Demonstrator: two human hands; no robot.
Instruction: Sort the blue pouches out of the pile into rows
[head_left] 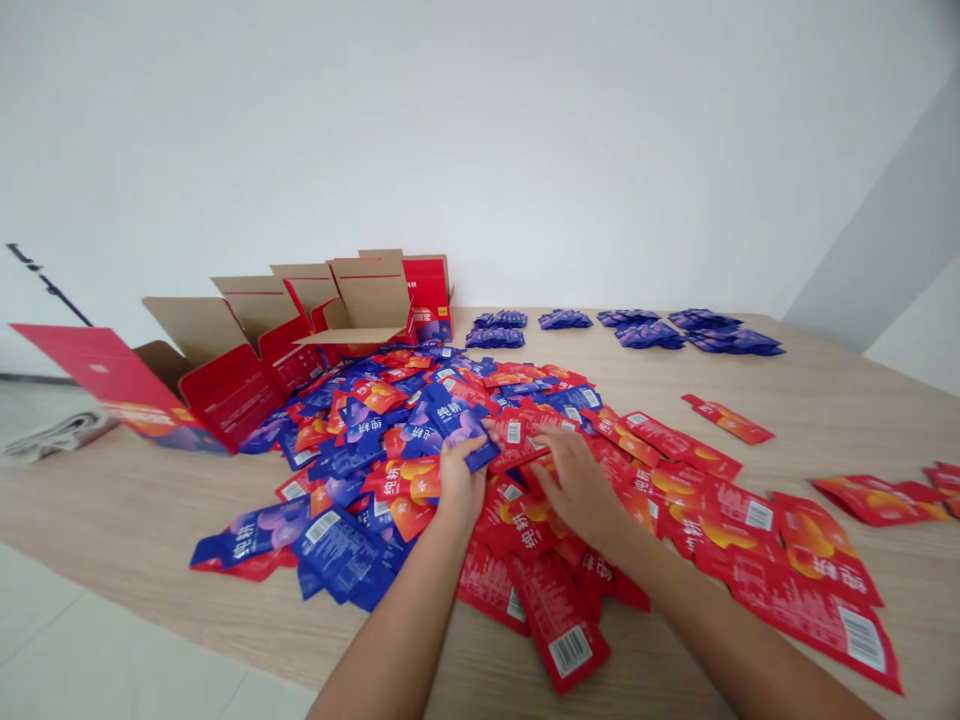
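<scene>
My left hand [463, 474] is closed on a blue pouch [455, 420] with purple fruit printed on it, held above the middle of a heap of flat pouches. To its right, my right hand [574, 480] reaches over the red part of the heap with its fingers apart. Its fingertips are close to a red pouch [517, 432] with a barcode; whether they touch it I cannot tell. Blue pouches [341, 555] lie mostly on the heap's left side. Red pouches with orange fruit [559, 610] spread over the right and front.
Open red cardboard boxes [236, 390] stand in a row at the back left, flaps up. Several stacks of blue pouches [495, 328] sit along the table's far side. A single red pouch [729, 418] lies apart on the right, with more red pouches [881, 500] near the right edge.
</scene>
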